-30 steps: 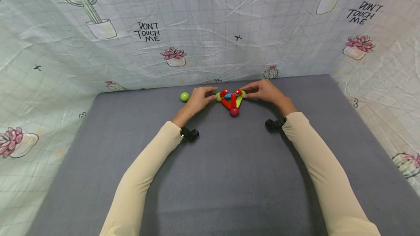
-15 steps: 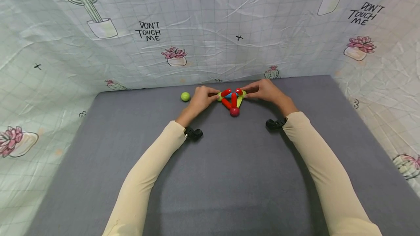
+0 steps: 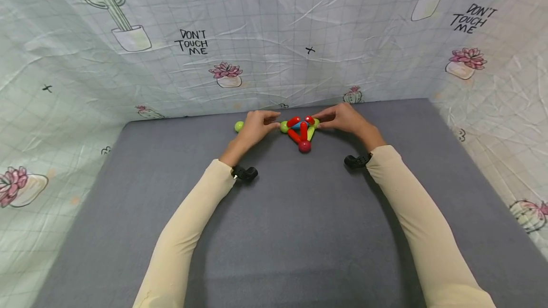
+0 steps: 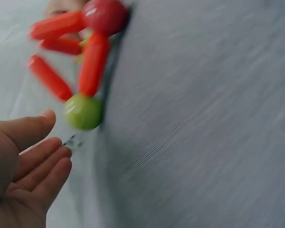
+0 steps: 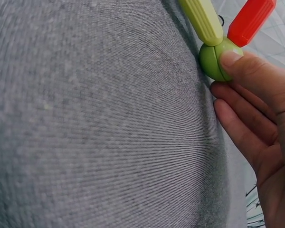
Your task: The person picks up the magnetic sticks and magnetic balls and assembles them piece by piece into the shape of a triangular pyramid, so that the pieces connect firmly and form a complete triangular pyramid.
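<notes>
A triangular frame of balls and rods stands near the back of the table. Its corners are a red ball (image 3: 304, 146), a left green ball (image 4: 83, 111) and a right green ball (image 5: 209, 61). Along its base run a red rod (image 4: 94, 64), a yellow-green rod (image 5: 202, 21) and a blue rod (image 3: 300, 125). From each corner rises another red rod (image 4: 50, 77). My left hand (image 3: 251, 133) is just left of the frame, fingers extended, apart from the left green ball. With thumb and fingers my right hand (image 3: 346, 120) pinches the right green ball.
A loose green ball (image 3: 238, 126) lies left of the frame, partly behind my left hand. The grey table (image 3: 274, 232) meets a printed cloth backdrop (image 3: 274, 70) close behind the frame.
Half a second ago my left hand was at the left green ball; it has since drawn back leftward, its fingers spreading. The right hand keeps its hold.
</notes>
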{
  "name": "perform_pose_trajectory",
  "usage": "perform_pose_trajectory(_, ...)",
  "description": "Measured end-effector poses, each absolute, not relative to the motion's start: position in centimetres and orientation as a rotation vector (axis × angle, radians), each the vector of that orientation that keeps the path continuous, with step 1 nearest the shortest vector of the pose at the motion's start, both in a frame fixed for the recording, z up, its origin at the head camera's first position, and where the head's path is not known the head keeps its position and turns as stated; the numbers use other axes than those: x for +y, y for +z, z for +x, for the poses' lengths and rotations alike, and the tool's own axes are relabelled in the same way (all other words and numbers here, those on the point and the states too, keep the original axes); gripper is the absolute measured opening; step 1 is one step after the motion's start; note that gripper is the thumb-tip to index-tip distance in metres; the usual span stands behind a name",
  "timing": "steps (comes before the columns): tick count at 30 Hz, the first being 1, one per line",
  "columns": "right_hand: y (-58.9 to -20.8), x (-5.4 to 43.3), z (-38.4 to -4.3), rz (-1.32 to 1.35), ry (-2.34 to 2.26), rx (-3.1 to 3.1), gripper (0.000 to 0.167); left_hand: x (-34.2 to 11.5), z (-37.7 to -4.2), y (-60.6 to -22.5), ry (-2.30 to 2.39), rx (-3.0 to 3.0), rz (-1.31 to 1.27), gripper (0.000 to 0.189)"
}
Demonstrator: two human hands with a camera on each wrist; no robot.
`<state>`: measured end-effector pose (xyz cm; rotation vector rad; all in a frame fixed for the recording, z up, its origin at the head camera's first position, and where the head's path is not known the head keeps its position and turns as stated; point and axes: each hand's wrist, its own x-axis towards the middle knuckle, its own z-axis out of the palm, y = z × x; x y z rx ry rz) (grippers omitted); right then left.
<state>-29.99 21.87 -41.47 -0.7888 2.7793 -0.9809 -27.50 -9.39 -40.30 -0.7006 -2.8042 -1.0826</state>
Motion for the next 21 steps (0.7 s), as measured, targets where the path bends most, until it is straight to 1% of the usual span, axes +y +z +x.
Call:
perform_pose_trajectory(5,-41.5,21.9,-30.1,-0.790,-0.975,2.784,0.033,-12.6,-28.1,-38.6,-1.078,-2.814,-0.633,0.041)
perform_pose_trajectory(9,-41.4,21.9,-30.1,-0.793,-0.982,2.780,0.033,-15.7,-28.5,-38.1,-1.147,-2.887,-0.568,0.047)
perform_pose_trajectory(16,-41.5,22.0,-30.1,-0.800,-0.995,2.765,0.034,-19.5,-29.1,-39.3,-1.370,-2.939,-0.557,0.056)
perform_pose_trajectory(19,-41.6,22.0,-30.1,-0.798,-0.994,2.763,0.034,-20.1,-29.1,-39.7,-1.396,-2.953,-0.541,0.055)
perform_pose_trajectory(21,-41.5,21.9,-30.1,-0.798,-1.002,2.761,0.033,-20.3,-29.1,-39.9,-1.379,-2.972,-0.540,0.051)
